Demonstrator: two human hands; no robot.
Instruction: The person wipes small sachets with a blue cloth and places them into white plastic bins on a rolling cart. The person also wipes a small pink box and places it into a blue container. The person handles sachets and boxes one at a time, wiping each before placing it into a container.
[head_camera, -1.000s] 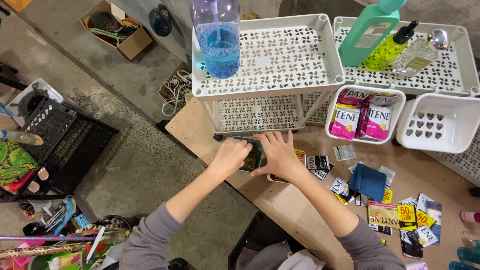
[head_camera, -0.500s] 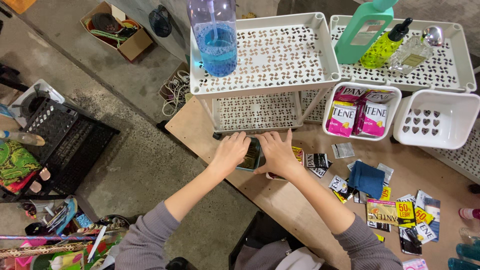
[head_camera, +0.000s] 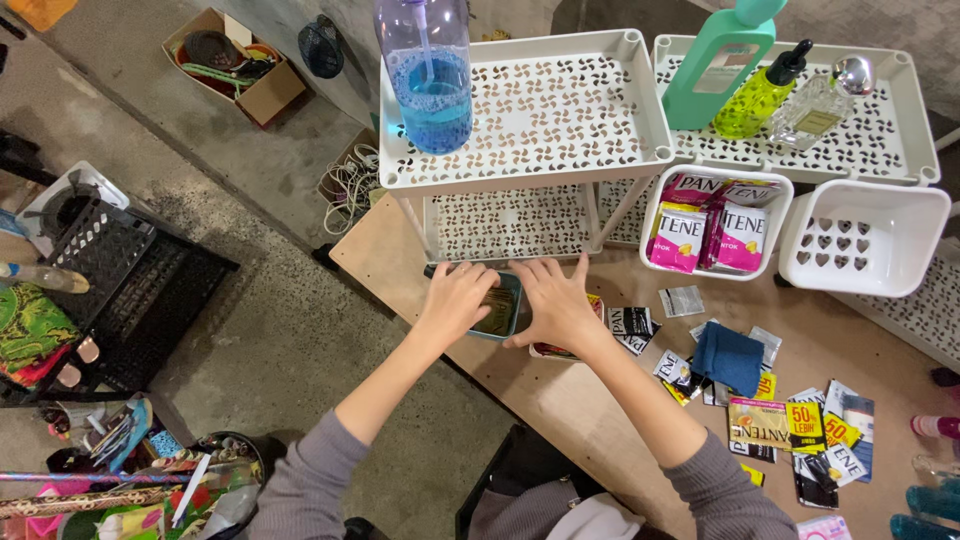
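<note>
Both hands lie flat on a small teal-rimmed tray (head_camera: 500, 312) at the front of the wooden table (head_camera: 600, 420), just below the white rack (head_camera: 560, 110). The left hand (head_camera: 455, 300) covers the tray's left end, fingers spread and pressed down, gripping nothing. The right hand (head_camera: 555, 305) lies open across the tray's right edge, fingers fanned wide, thumb near a flat packet (head_camera: 590, 305). A basket of pink sachets (head_camera: 710, 235) stands just right of the hands, and loose sachets (head_camera: 800, 420) are scattered further right.
</note>
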